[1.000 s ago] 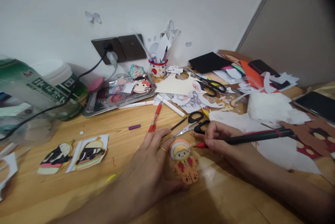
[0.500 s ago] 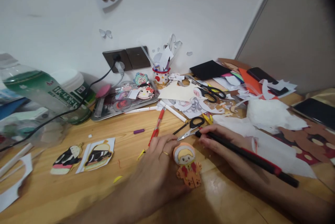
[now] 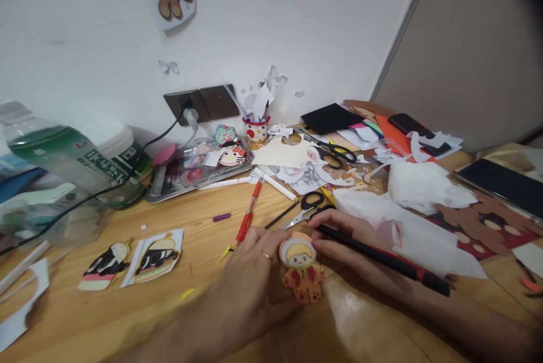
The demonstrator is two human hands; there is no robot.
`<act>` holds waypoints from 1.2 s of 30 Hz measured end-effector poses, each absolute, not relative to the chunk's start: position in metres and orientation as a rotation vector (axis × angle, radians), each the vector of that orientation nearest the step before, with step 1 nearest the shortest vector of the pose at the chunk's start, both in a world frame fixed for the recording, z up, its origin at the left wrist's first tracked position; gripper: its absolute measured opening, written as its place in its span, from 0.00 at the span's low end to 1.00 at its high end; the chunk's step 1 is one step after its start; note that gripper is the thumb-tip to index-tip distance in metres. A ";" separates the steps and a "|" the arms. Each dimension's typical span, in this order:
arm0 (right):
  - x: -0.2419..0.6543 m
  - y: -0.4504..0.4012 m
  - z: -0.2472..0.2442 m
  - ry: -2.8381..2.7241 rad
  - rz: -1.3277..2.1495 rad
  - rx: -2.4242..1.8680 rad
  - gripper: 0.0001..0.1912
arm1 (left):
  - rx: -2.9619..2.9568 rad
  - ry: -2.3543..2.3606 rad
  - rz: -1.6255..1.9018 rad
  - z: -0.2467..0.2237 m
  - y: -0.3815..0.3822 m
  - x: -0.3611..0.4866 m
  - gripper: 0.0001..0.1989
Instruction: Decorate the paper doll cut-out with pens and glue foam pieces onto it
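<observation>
My left hand [image 3: 253,272], with a ring on one finger, is closed around the left edge of a small paper figure cutout [image 3: 302,273]. The cutout wears an orange suit and a pale hood. In my right hand [image 3: 345,238] lies a long black pen [image 3: 384,260] with a red part along it, pointing back over the wrist. The right fingertips are at the cutout's upper right edge. Just beyond them lie black-handled scissors [image 3: 311,202], partly hidden by the right hand. A red pen [image 3: 250,213] rests past my left fingers.
Two penguin-like cutouts [image 3: 156,256] lie at left. A metal tray [image 3: 169,193] of stickers, a green bottle [image 3: 63,148] and a pen cup [image 3: 256,130] stand along the wall. Paper scraps, more scissors [image 3: 335,154], white tissue [image 3: 419,185] and a dark phone [image 3: 504,182] crowd the right.
My right hand has moved left with the pen, and its fingertips now meet the cutout's edge. The view has tilted up and shifted slightly right.
</observation>
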State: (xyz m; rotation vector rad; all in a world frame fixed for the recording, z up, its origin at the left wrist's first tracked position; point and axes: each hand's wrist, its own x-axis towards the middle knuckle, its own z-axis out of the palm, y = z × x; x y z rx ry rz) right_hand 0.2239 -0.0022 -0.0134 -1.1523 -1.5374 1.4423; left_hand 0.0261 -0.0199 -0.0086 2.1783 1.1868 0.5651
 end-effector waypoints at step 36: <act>0.219 0.000 -0.013 -1.412 0.997 -1.040 0.09 | 1.128 1.120 0.802 -0.005 -0.009 0.032 0.13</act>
